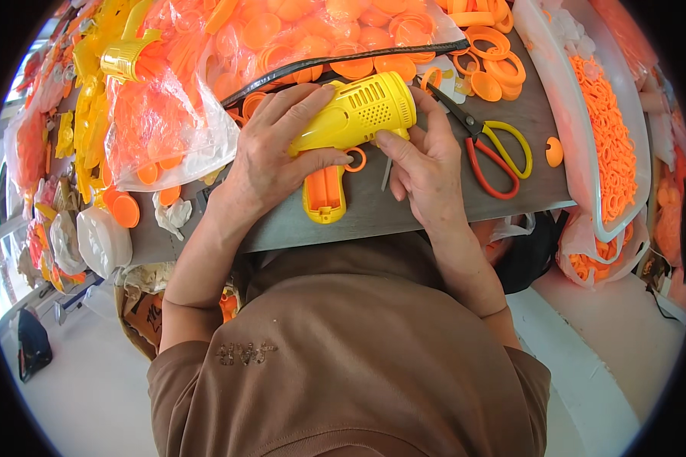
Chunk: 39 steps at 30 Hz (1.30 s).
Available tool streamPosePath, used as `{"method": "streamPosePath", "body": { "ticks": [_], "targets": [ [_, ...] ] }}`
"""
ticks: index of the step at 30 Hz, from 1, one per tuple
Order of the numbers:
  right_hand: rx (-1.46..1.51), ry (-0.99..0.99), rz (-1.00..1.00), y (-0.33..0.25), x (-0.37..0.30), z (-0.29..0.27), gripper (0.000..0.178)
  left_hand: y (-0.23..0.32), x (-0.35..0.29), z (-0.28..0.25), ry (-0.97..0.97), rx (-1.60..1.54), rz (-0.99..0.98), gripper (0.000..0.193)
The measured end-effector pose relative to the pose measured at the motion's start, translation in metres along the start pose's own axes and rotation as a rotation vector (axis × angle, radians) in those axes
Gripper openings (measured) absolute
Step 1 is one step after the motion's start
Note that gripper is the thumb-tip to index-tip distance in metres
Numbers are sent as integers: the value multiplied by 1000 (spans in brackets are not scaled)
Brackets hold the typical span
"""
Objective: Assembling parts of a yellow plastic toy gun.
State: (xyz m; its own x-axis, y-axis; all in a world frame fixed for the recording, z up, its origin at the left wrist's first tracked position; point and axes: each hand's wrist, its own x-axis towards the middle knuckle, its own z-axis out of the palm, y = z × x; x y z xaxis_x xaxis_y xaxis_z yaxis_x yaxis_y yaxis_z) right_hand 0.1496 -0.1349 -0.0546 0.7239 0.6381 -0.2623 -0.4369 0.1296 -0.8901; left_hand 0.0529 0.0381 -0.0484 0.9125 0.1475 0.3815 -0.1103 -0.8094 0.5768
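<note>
A yellow toy hair dryer (364, 110) with slots and small holes in its body lies between my hands, just above the near part of the table. My left hand (270, 145) is closed round its left end, thumb along the lower side. At the other end my right hand (431, 156) grips the rounded back with thumb and fingers. The handle (325, 194), yellow outside and orange inside, points toward me. A small orange ring (355, 159) shows beside the handle; I cannot tell whether it is attached.
Scissors (492, 156) with one red and one yellow handle lie right of my hands. Orange rings and discs (499, 65) are piled behind them. Clear bags of orange parts (171, 114) fill the far left. A white bin (568, 114) of small orange rings stands at the right.
</note>
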Motion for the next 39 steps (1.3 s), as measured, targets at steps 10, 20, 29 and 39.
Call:
{"method": "streamPosePath", "body": {
  "ticks": [10, 20, 29, 39],
  "targets": [
    [-66, -192, -159, -44, -31, 12, 72, 21, 15, -40, -109, -770, -325, 90],
    [-400, -365, -87, -68, -34, -5, 93, 39, -8, -44, -350, -670, -446, 60],
    [-748, -424, -449, -71, -17, 16, 83, 54, -4, -44, -140, -240, -58, 54],
    [-888, -81, -763, -74, -43, 14, 65, 45, 10, -13, 91, -263, 254, 48]
  ]
}}
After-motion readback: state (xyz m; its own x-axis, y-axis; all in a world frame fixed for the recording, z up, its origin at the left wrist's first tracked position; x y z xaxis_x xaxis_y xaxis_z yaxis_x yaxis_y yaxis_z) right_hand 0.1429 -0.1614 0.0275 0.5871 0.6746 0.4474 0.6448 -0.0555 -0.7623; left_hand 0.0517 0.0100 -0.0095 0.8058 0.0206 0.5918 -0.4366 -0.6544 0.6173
